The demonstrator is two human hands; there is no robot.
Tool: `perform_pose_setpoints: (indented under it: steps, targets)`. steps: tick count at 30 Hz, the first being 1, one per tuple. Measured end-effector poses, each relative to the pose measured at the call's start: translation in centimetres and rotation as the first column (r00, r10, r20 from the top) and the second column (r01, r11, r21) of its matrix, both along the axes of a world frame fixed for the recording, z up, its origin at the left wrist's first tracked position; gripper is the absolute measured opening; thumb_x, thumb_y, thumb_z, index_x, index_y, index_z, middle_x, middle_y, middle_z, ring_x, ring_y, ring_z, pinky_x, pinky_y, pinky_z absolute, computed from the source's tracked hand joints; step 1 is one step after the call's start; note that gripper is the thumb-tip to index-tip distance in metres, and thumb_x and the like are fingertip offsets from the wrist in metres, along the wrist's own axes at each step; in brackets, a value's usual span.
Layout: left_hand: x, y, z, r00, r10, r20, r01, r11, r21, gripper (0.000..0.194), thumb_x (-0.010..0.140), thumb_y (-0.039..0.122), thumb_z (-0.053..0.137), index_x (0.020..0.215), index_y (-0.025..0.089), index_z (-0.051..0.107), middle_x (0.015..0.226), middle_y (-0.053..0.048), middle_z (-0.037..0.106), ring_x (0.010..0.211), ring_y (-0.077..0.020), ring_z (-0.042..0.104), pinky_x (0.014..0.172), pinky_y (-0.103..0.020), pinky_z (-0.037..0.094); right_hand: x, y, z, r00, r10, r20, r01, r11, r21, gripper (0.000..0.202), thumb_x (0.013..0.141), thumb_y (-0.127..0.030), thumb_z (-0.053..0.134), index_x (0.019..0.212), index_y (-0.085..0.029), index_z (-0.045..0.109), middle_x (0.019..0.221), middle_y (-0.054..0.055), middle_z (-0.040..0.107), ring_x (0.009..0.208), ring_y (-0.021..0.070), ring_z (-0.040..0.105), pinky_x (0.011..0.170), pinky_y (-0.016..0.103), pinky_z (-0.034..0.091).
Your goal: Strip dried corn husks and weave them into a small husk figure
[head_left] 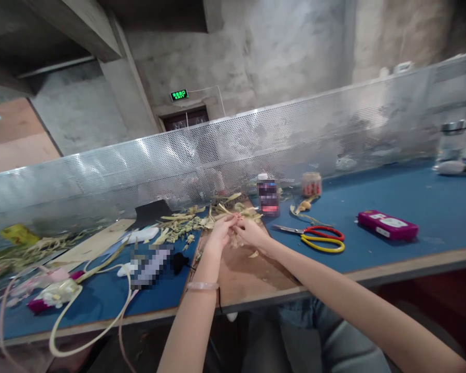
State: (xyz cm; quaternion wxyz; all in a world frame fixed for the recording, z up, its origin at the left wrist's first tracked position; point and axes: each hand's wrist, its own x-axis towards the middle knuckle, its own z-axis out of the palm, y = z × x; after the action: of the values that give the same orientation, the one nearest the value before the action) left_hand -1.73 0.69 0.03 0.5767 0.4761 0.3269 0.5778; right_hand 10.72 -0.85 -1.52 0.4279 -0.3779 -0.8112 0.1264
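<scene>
Both hands meet over a brown board [241, 269] at the middle of the blue table. My left hand [222, 230], with a pale bangle [202, 286] on its wrist, has its fingers pressed together at the tips. Close against it, my right hand [250, 233] has bent, closed fingers. What lies between the fingertips is too small to make out. Pale dried strips [233, 207] lie just beyond the hands, and more leafy scraps [182, 225] are heaped to their left. Scissors [322, 238] with red and yellow handles lie right of the board.
Behind the board stand a dark bottle [268, 197] and a jar [311, 184]. A magenta box [387, 225] lies at the right. Looped pale strips [56, 331] hang over the left table edge. A perforated metal divider [186, 153] runs along the back.
</scene>
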Motion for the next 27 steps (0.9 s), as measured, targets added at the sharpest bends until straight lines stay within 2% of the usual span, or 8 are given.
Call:
perform_pose_setpoints:
  steps: [4, 9, 14, 18, 24, 27]
  targets:
    - [-0.07, 0.17, -0.18, 0.999, 0.036, 0.017, -0.036, 0.999, -0.01, 0.009, 0.067, 0.006, 0.063, 0.076, 0.008, 0.065, 0.075, -0.008, 0.069, 0.071, -0.0141, 0.064, 0.071, -0.024, 0.048, -0.01, 0.44, 0.13, 0.988, 0.138, -0.069, -0.139, 0.99, -0.003, 0.031, 0.078, -0.025, 0.042, 0.049, -0.015, 0.044, 0.049, -0.004, 0.04, 0.05, 0.0079, 0.036, 0.05, 0.019, 0.027]
    - [0.04, 0.18, -0.11, 0.993, 0.115, 0.034, -0.113, 0.991, -0.067, 0.01, 0.069, 0.001, 0.059, 0.072, 0.008, 0.065, 0.073, -0.008, 0.069, 0.068, -0.0124, 0.064, 0.073, -0.024, 0.049, -0.06, 0.07, 0.03, 0.971, 0.226, -0.07, -0.231, 0.97, -0.073, 0.027, 0.074, -0.023, 0.043, 0.048, -0.016, 0.038, 0.049, -0.005, 0.035, 0.049, 0.0072, 0.032, 0.048, 0.019, 0.024]
    - [0.31, -0.26, 0.33, 0.986, 0.158, 0.048, -0.152, 0.983, -0.107, 0.013, 0.071, -0.002, 0.056, 0.068, 0.008, 0.065, 0.071, -0.007, 0.068, 0.065, -0.0106, 0.064, 0.075, -0.022, 0.049, -0.14, -0.22, -0.31, 0.975, 0.215, -0.055, -0.22, 0.966, -0.134, 0.026, 0.072, -0.022, 0.043, 0.048, -0.017, 0.035, 0.047, -0.006, 0.031, 0.047, 0.0066, 0.029, 0.046, 0.02, 0.021]
    - [0.53, -0.55, 0.67, 0.985, 0.166, 0.051, -0.159, 0.98, -0.117, 0.015, 0.073, -0.002, 0.053, 0.068, 0.007, 0.064, 0.069, -0.007, 0.068, 0.062, -0.0095, 0.063, 0.074, -0.021, 0.049, -0.09, -0.02, -0.42, 0.976, 0.212, -0.051, -0.217, 0.965, -0.145, 0.026, 0.074, -0.024, 0.043, 0.05, -0.016, 0.038, 0.048, -0.005, 0.036, 0.047, 0.0069, 0.031, 0.046, 0.02, 0.022]
    - [0.48, -0.29, 0.51, 0.982, 0.177, 0.066, -0.173, 0.983, -0.06, 0.012, 0.079, 0.011, 0.054, 0.073, 0.008, 0.064, 0.077, -0.009, 0.068, 0.073, -0.0126, 0.065, 0.079, -0.025, 0.049, -0.08, 0.2, -0.59, 0.979, 0.194, -0.068, -0.202, 0.966, -0.158, 0.029, 0.077, -0.031, 0.044, 0.053, -0.016, 0.044, 0.049, -0.004, 0.041, 0.048, 0.0083, 0.035, 0.046, 0.021, 0.023]
    - [0.26, 0.15, 0.14, 0.986, 0.162, 0.051, -0.16, 0.986, -0.035, 0.011, 0.078, 0.012, 0.057, 0.074, 0.007, 0.065, 0.079, -0.011, 0.068, 0.075, -0.0133, 0.065, 0.082, -0.025, 0.048, -0.05, 0.3, -0.69, 0.981, 0.18, -0.069, -0.19, 0.966, -0.176, 0.031, 0.078, -0.033, 0.043, 0.052, -0.015, 0.044, 0.049, -0.004, 0.041, 0.047, 0.0081, 0.035, 0.046, 0.021, 0.023]
